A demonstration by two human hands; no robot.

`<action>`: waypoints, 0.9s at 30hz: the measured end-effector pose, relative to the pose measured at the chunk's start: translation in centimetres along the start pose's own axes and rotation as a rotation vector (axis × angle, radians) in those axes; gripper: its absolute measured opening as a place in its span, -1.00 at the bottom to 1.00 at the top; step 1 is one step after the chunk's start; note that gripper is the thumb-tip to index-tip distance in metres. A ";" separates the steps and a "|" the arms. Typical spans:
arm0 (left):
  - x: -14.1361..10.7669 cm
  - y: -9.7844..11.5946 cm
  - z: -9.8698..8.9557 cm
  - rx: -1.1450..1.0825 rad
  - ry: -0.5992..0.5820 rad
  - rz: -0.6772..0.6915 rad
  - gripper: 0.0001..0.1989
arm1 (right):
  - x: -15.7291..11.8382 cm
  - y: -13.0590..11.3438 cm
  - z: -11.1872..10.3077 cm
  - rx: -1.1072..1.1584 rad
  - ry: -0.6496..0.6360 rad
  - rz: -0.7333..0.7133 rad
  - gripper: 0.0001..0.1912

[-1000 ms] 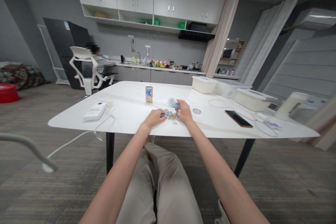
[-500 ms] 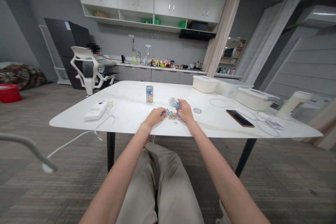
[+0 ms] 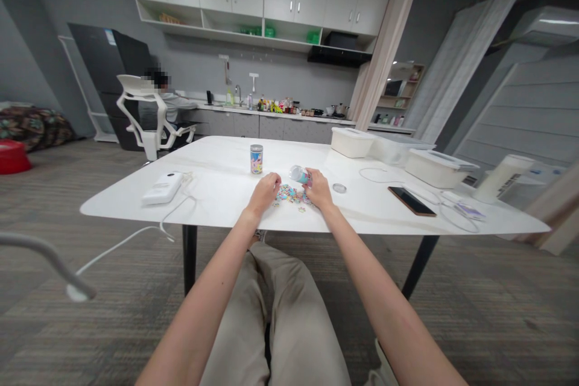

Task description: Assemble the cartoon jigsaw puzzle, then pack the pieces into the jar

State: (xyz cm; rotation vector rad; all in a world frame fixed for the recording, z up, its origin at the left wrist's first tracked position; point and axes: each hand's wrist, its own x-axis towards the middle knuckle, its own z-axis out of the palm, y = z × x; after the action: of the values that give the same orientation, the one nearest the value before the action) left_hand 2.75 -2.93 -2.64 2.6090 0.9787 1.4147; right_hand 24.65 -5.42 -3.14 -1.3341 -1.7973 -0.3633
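Clear pale-blue bottle [image 3: 299, 174] clamped tilted in my right hand [image 3: 319, 189], I am holding it low, just beyond multicoloured pieces [image 3: 289, 194] scattered on the white bench [image 3: 217, 160], while my left hand [image 3: 265, 188] is resting apart beside them, its grip unclear.

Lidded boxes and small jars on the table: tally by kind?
Small jars: 2, the upright jar and the tilted jar in the right hand
White lidded boxes: 2, the far box and the near box
Translucent boxes: 1, the translucent box
Total: 5
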 end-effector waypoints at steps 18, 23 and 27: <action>0.3 1.2 -0.1 -0.084 0.054 0.020 -0.84 | 0.1 -1.5 -0.2 -0.001 -0.121 -0.163 -0.46; 0.2 1.4 0.0 -0.074 -0.009 0.052 -0.83 | 0.1 -1.6 -0.2 -0.002 -0.121 -0.167 -0.47; 0.1 1.0 0.0 -0.004 0.017 -0.009 -0.81 | 0.1 -1.5 -0.2 -0.024 -0.091 -0.132 -0.49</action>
State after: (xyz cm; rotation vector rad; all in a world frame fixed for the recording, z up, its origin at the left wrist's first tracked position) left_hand 3.30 -3.68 -2.21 2.5903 0.9868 1.4379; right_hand 23.42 -6.07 -2.64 -1.2693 -1.9690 -0.4024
